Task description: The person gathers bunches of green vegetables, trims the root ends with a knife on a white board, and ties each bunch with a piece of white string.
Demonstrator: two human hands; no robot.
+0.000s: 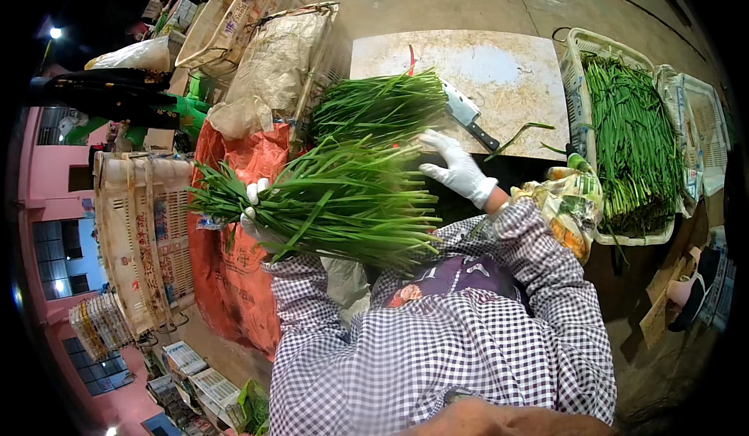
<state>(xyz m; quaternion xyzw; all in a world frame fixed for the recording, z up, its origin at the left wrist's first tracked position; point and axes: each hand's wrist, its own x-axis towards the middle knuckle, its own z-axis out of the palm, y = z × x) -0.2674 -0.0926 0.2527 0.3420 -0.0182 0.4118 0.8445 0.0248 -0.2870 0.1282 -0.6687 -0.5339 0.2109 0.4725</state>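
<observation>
Left hand [250,218] – white glove, fingers wrapped around a bunch of long green leaves [343,202] near its left end. The bunch lies roughly crosswise in front of the chest, above the red sack [238,280] at its left end; its pale stem ends point right and fan out loosely, slightly blurred.

Right hand [462,169] – also gloved, nothing in its grasp; thumb and fingers wide apart, pointing left toward the stem ends. Fingertips are close to the second pile of leaves [378,107]; cannot tell whether they touch it.

The second pile sits just beyond the held bunch, partly over the left edge of a stained white board [507,65]. On the board, right of this pile, lies a knife [462,108], black handle toward the person. A single loose leaf [519,134] lies by the handle. Right of the board: a white basket [575,69] filled with more greens [632,136].
</observation>
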